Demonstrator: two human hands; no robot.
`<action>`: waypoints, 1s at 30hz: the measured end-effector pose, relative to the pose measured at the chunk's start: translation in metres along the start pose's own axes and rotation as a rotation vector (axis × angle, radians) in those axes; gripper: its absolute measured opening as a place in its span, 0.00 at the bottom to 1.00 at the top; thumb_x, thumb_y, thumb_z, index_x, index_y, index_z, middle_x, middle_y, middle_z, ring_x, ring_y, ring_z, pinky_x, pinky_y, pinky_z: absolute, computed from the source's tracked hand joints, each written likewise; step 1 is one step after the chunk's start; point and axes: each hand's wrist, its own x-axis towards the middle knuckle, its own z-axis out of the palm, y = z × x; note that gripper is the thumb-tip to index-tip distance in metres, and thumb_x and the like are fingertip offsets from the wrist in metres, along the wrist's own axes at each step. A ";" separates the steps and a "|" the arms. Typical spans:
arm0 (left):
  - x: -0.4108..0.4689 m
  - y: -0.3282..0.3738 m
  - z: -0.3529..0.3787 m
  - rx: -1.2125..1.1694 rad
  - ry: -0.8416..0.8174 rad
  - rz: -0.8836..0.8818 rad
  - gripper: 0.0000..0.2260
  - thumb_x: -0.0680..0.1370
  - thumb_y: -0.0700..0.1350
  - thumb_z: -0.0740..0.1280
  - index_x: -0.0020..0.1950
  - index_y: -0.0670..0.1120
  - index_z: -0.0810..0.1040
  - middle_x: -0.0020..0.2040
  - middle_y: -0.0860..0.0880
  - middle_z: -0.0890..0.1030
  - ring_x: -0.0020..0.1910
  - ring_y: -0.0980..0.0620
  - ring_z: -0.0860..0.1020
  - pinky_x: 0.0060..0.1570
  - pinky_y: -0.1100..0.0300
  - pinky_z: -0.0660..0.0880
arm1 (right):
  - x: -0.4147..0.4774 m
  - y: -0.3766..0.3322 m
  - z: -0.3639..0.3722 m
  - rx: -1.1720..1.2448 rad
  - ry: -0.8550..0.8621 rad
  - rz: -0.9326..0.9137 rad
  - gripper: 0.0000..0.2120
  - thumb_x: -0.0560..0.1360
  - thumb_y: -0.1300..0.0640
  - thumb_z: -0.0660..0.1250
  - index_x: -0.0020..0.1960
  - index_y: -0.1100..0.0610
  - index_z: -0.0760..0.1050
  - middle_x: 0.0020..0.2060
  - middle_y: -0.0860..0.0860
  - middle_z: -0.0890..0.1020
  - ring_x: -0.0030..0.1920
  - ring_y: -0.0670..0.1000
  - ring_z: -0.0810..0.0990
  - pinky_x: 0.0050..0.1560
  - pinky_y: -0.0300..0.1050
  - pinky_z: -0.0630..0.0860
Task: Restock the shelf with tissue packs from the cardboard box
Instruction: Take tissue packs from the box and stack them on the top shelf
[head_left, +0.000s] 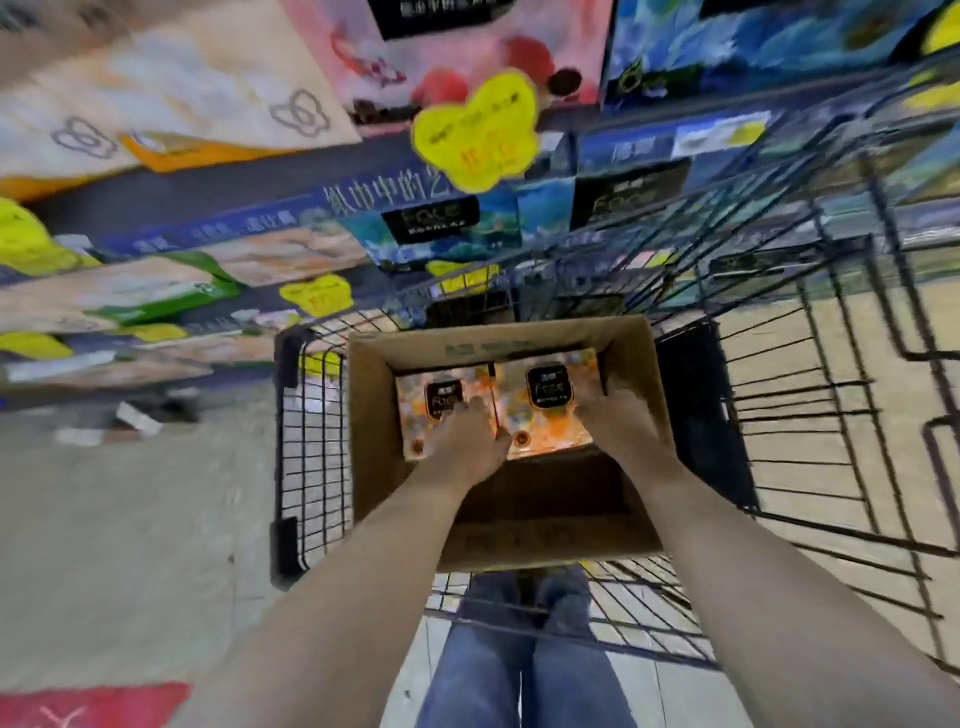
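Note:
An open cardboard box (374, 447) sits in a black wire shopping cart (306, 457). Inside it lie two orange tissue packs side by side, a left pack (431, 400) and a right pack (550, 395), each with a black label. My left hand (470, 439) rests on the near edge of the left pack, fingers at the gap between the packs. My right hand (618, 418) presses against the right side of the right pack, by the box wall. The near half of the box floor is bare. The frame is blurred, so the exact grip is unclear.
Shelves (218, 208) of tissue packs rise ahead and to the left, with yellow price tags (478, 135). Blue-patterned packs (447, 228) fill the shelf just beyond the cart. My legs in jeans (519, 654) stand behind the cart. Grey floor lies to the left, with a red marking (88, 706).

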 end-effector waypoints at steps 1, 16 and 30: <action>0.009 0.003 0.006 -0.027 -0.009 -0.015 0.32 0.82 0.60 0.61 0.80 0.44 0.60 0.73 0.43 0.71 0.68 0.39 0.74 0.56 0.50 0.75 | 0.011 0.004 0.004 0.036 -0.001 0.042 0.24 0.85 0.50 0.59 0.77 0.59 0.66 0.71 0.62 0.73 0.69 0.64 0.74 0.63 0.51 0.72; 0.046 0.021 0.034 -0.738 0.023 -0.220 0.22 0.78 0.50 0.72 0.63 0.52 0.63 0.52 0.44 0.82 0.48 0.44 0.83 0.47 0.50 0.79 | 0.031 0.036 0.035 0.496 0.052 0.177 0.34 0.70 0.52 0.78 0.72 0.53 0.69 0.58 0.51 0.80 0.61 0.58 0.79 0.60 0.55 0.78; -0.091 -0.017 -0.125 -0.789 0.506 0.021 0.27 0.79 0.54 0.72 0.73 0.47 0.69 0.57 0.51 0.80 0.55 0.49 0.80 0.50 0.60 0.70 | -0.088 -0.109 -0.062 0.644 0.166 -0.293 0.28 0.73 0.57 0.76 0.71 0.56 0.71 0.56 0.48 0.82 0.58 0.54 0.81 0.60 0.54 0.79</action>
